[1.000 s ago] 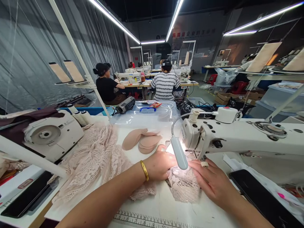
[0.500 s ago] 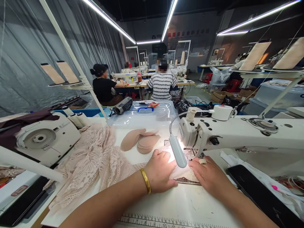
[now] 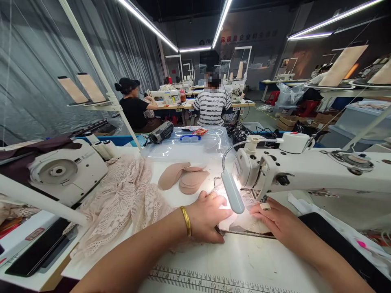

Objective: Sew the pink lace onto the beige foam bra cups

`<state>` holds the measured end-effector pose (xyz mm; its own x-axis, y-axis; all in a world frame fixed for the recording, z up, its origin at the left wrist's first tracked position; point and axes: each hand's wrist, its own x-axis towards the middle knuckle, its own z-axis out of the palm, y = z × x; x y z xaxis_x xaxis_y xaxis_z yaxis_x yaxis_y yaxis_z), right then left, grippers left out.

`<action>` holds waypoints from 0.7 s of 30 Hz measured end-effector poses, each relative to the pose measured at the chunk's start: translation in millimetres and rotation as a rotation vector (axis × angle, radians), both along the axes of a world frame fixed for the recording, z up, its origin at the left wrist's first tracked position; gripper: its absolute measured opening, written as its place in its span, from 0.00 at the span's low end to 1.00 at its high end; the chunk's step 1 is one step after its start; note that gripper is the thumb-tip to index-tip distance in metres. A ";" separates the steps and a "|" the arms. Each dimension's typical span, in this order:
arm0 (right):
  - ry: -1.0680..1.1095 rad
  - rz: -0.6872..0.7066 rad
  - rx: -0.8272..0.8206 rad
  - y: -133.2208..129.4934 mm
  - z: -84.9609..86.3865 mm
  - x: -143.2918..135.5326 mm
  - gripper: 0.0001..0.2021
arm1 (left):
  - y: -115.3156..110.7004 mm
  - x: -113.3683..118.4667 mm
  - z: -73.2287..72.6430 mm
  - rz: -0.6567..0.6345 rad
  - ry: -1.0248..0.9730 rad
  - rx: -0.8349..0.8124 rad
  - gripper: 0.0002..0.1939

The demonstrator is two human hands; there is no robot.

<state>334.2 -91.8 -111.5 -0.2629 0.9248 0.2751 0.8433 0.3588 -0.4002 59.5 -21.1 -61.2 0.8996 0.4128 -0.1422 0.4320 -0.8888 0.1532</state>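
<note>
In the head view, pale cloth lies by the sewing machine; the left hand spreads its fingers over it, the right hand bunches its own, grip unclear. Uneven pressure could pucker it; straying fingers risk pricks.

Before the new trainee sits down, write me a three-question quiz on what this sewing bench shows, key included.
1. True or false: the gray lamp head beside the sewing machine is lit.
2. What runs along the bottom of the view? (a) scissors, (b) a ruler scale, (c) a zipper.
3. Fill in: the beige pads lie nearer the person's ____ hand.

Key: 1. True. 2. b. 3. left; the left hand is nearer them than the right hand.
</note>
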 end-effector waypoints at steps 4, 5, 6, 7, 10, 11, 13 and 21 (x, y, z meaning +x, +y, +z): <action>0.087 0.092 -0.309 -3.7 13.6 2.1 0.20 | 5.3 3.7 -5.9 -0.085 -0.100 0.003 0.08; 0.125 0.108 -0.327 -4.0 15.4 0.1 0.20 | 6.7 4.3 -6.9 -0.103 -0.121 0.003 0.07; 0.171 0.125 -0.321 -3.8 16.1 -2.7 0.18 | 8.0 4.7 -7.9 -0.119 -0.140 0.005 0.09; 0.217 0.146 -0.297 -3.0 15.6 -6.2 0.17 | 9.2 4.9 -9.0 -0.127 -0.160 0.012 0.11; 0.250 0.214 -0.180 1.5 6.7 -17.3 0.16 | 12.9 4.9 -14.8 -0.128 -0.210 0.058 0.13; 0.204 0.218 -0.149 3.1 2.0 -19.8 0.17 | 14.4 4.9 -17.6 -0.129 -0.225 0.073 0.13; 0.066 0.181 -0.093 5.7 -7.6 -21.2 0.19 | 18.1 5.4 -23.8 -0.133 -0.257 0.090 0.14; -0.221 0.051 -0.076 7.0 -20.2 -12.3 0.21 | 32.6 6.6 -30.2 -0.145 -0.261 0.096 0.18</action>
